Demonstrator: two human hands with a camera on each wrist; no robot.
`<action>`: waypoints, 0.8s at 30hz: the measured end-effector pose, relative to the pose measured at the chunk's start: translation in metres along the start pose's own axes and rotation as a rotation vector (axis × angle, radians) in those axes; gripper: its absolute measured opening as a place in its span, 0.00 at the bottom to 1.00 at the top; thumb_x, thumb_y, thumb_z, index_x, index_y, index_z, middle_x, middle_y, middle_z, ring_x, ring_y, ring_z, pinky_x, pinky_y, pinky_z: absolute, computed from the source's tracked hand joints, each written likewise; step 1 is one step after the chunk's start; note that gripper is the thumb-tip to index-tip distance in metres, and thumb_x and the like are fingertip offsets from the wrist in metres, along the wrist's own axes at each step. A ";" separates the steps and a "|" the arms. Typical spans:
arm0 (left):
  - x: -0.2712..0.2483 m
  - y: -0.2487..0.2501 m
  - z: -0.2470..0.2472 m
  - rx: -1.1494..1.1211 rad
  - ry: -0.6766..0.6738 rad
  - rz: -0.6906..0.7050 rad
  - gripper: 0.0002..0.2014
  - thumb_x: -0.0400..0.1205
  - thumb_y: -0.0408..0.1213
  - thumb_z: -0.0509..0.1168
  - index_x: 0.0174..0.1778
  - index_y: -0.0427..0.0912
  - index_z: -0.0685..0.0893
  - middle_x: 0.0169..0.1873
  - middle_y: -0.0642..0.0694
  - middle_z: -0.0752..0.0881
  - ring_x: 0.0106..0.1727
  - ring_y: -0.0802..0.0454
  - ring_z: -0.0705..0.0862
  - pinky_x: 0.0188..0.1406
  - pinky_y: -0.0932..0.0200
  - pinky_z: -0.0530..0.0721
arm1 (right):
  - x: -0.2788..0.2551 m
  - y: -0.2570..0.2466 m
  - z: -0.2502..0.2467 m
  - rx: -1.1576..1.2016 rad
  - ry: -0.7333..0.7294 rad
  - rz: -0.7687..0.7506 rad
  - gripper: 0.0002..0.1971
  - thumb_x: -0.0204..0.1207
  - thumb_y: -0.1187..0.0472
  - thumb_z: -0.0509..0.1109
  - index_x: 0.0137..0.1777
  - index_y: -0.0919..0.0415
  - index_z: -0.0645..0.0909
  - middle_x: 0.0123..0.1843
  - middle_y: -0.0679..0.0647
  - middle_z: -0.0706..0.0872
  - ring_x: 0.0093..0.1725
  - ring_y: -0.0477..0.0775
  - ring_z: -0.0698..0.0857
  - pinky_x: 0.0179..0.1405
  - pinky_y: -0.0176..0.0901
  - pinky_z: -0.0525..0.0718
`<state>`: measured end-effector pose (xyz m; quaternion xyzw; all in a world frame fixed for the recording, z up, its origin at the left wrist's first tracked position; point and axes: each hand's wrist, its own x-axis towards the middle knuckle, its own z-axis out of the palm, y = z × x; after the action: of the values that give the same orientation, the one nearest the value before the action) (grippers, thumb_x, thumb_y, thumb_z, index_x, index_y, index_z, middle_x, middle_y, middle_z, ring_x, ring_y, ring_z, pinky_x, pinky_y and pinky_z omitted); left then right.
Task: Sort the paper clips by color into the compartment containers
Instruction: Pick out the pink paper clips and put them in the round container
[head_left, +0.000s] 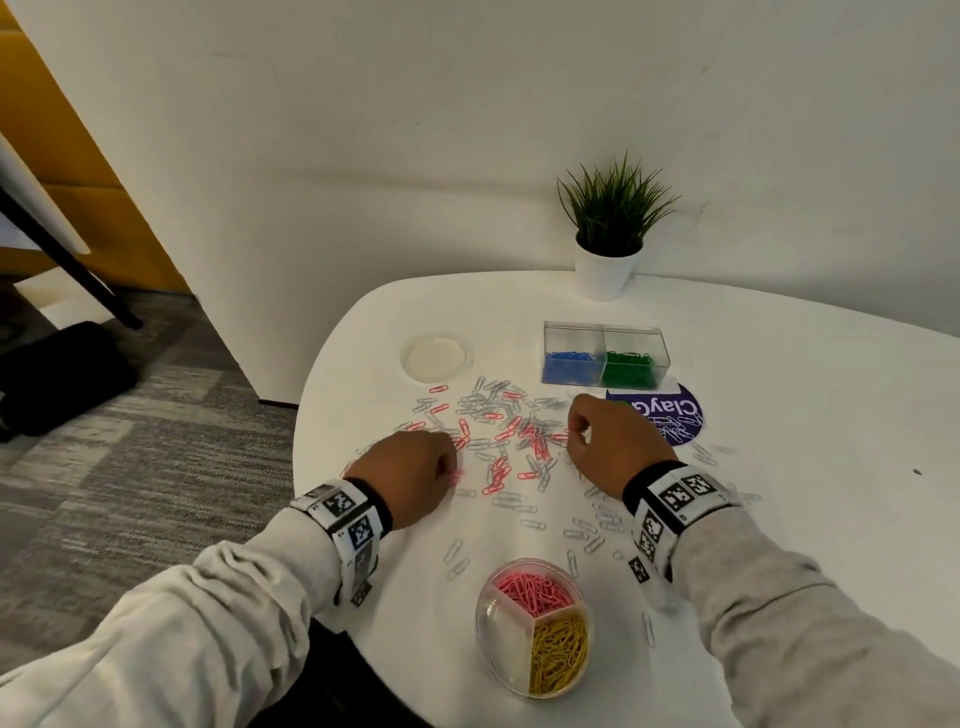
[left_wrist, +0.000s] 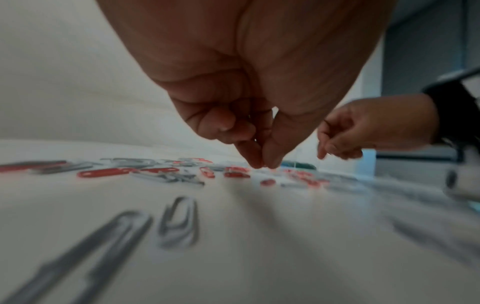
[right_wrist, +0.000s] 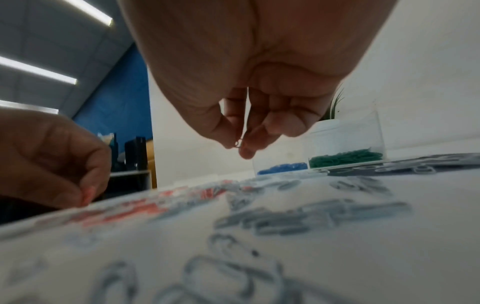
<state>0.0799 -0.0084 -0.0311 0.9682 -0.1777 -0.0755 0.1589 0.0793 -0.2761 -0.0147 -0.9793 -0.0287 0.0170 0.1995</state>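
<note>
My left grip (head_left: 415, 470) pinches pink clips (head_left: 456, 475), right grip (head_left: 605, 439) a silver clip (right_wrist: 239, 142); tangled neighbours could lift along and mix colours

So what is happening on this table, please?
A person is sorting paper clips by colour. The left hand pinches at pink clips in the loose pile; the right hand pinches a silver clip. The round container already has pink and yellow clips, with one compartment empty. The clear box holds blue and green ones. Only pink and silver clips remain scattered on the table.
</note>
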 end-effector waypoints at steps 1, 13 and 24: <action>0.000 -0.003 -0.004 -0.087 0.020 -0.042 0.01 0.81 0.45 0.66 0.45 0.55 0.82 0.41 0.58 0.85 0.44 0.56 0.83 0.47 0.58 0.83 | -0.002 0.001 -0.003 0.064 0.005 0.019 0.02 0.80 0.58 0.66 0.48 0.50 0.75 0.41 0.48 0.85 0.39 0.50 0.83 0.42 0.48 0.86; 0.004 -0.004 -0.016 -0.446 -0.067 -0.254 0.03 0.79 0.36 0.69 0.45 0.41 0.87 0.36 0.54 0.81 0.36 0.55 0.79 0.35 0.66 0.73 | 0.018 -0.046 0.018 -0.044 -0.346 -0.225 0.07 0.80 0.53 0.69 0.55 0.49 0.83 0.53 0.45 0.81 0.53 0.48 0.79 0.50 0.39 0.73; -0.001 0.001 0.007 0.319 -0.054 0.055 0.13 0.85 0.47 0.58 0.56 0.46 0.85 0.52 0.46 0.85 0.53 0.43 0.85 0.49 0.51 0.84 | 0.014 -0.045 0.038 -0.428 -0.254 -0.451 0.16 0.85 0.49 0.59 0.63 0.57 0.81 0.62 0.54 0.80 0.56 0.57 0.83 0.51 0.46 0.79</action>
<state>0.0772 -0.0106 -0.0369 0.9736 -0.2179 -0.0679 0.0002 0.0893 -0.2195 -0.0325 -0.9581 -0.2720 0.0878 -0.0169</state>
